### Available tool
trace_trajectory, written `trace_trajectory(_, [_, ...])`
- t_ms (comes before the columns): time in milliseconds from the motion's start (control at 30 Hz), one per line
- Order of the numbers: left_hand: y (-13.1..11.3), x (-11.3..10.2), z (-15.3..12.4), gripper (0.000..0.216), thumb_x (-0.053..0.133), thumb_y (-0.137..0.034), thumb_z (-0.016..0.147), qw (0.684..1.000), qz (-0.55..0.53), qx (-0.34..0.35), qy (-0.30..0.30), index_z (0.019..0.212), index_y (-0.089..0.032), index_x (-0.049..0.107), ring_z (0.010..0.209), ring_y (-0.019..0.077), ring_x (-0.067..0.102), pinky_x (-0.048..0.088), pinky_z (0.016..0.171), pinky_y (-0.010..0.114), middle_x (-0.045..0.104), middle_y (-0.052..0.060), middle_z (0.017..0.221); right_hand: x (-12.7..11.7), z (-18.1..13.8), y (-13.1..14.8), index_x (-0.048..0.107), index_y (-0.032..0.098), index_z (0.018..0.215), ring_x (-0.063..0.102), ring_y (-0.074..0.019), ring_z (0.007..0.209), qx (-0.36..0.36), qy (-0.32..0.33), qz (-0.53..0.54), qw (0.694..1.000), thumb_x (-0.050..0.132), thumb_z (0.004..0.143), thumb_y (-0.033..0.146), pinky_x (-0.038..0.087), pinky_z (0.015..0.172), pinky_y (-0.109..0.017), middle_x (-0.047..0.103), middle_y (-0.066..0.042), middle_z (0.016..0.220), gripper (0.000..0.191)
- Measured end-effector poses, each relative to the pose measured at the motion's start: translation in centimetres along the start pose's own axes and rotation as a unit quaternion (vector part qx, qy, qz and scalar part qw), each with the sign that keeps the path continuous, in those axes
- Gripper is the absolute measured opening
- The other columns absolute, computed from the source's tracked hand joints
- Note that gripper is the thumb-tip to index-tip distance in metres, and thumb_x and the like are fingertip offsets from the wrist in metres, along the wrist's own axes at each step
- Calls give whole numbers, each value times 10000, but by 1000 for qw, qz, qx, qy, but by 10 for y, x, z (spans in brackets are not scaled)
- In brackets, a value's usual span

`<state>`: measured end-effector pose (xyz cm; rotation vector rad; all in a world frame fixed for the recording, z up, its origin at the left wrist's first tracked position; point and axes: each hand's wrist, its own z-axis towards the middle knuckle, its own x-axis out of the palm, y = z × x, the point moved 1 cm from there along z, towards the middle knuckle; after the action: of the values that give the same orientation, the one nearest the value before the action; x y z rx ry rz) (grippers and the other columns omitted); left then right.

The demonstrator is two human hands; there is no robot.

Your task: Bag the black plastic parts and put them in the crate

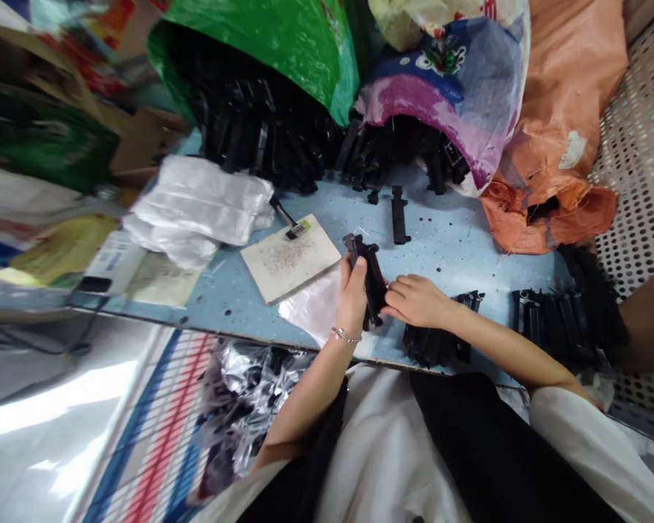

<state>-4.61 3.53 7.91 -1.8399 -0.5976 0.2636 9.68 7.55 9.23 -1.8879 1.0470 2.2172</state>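
My left hand (352, 296), a chain bracelet at its wrist, is wrapped round long black plastic parts (373, 280), seemingly more than one side by side, tilted over the table's front. The fingers of my right hand (417, 299) are curled and pinch at the right edge of these parts near their lower end. What lies between those fingertips is hidden. Just behind my hands, a single similar black part (398, 216) lies on the blue table (327, 207). Under my right forearm is a row of the same black parts (436, 343).
A green bag (267, 36) and a purple-blue bag (452, 94) spill black parts at the back. An orange sack (556, 145) stands right. Left are a brush (288, 219) on a pale board (288, 261) and clear plastic bags (201, 203). More parts (561, 312) lie right, beside another person's arm (651, 319).
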Motion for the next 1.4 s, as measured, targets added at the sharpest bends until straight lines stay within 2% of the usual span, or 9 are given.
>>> trace_trajectory(167, [-7, 15, -4, 617, 619, -573, 863, 998, -39, 15, 38, 1353, -256, 418, 600, 136, 647, 489, 533, 224, 658, -17, 743, 10, -20, -1, 613, 171, 850, 585, -156, 687, 185, 42, 131, 973, 136, 1078, 448, 394, 667, -274, 659, -51, 761, 596])
trace_trajectory(333, [-11, 20, -8, 540, 593, -586, 879, 996, -41, -16, 76, 1273, -239, 469, 546, 134, 626, 469, 491, 220, 623, -37, 655, -7, -33, -3, 638, 153, 940, 583, -227, 875, 50, -14, -19, 998, 449, 1006, 518, 382, 724, -318, 679, -124, 930, 416])
trace_trajectory(467, [-18, 20, -9, 598, 609, -591, 870, 996, -52, -4, 76, 1327, -252, 423, 543, 130, 632, 473, 500, 218, 624, -39, 660, -4, -38, -2, 633, 178, 846, 566, -167, 706, 74, 52, 0, 996, 336, 1064, 412, 342, 633, -283, 656, -46, 762, 436])
trace_trajectory(600, [-21, 18, -10, 546, 582, -601, 881, 995, -45, -11, 85, 1271, -241, 456, 520, 129, 619, 461, 489, 216, 603, -47, 616, -6, -39, 1, 636, 173, 1022, 563, -180, 776, -35, -45, -86, 995, 399, 1051, 377, 338, 653, -299, 679, -72, 908, 314])
trace_trajectory(733, [-17, 22, -11, 510, 600, -572, 877, 994, -42, -32, 95, 1243, -245, 462, 527, 122, 622, 447, 485, 208, 614, -47, 644, -6, -37, 1, 637, 176, 893, 515, -163, 690, -130, -105, -182, 969, 384, 1056, 251, 308, 626, -315, 636, -35, 729, 310])
trace_trajectory(933, [-12, 23, -10, 407, 551, -544, 913, 991, -40, -70, 110, 1163, -231, 477, 528, 153, 633, 469, 505, 233, 594, -48, 587, -16, -34, -4, 633, 173, 877, 551, -159, 716, -172, -63, -182, 966, 387, 1061, 396, 319, 629, -304, 666, -33, 744, 379])
trace_trajectory(1033, [-13, 23, -10, 382, 558, -549, 909, 989, -52, -83, 108, 1112, -232, 493, 547, 159, 645, 474, 515, 235, 600, -40, 584, -15, -34, -2, 636, 169, 841, 576, -165, 717, -129, -18, -151, 980, 380, 1058, 418, 318, 625, -302, 687, -52, 754, 418])
trace_trajectory(1200, [-10, 21, -7, 492, 609, -574, 865, 995, -53, -35, 80, 1198, -244, 462, 562, 148, 649, 479, 535, 224, 614, -54, 608, -7, -33, 1, 638, 181, 905, 572, -139, 620, 115, 68, -39, 990, 277, 1074, 455, 318, 592, -273, 684, -23, 721, 484])
trace_trajectory(1400, [-8, 20, 0, 373, 533, -505, 932, 994, -25, -65, 79, 1175, -225, 488, 509, 147, 621, 481, 523, 238, 591, -54, 572, -9, -28, -1, 653, 161, 963, 590, -194, 804, -50, 27, -143, 988, 378, 1054, 412, 321, 649, -309, 707, -102, 894, 383])
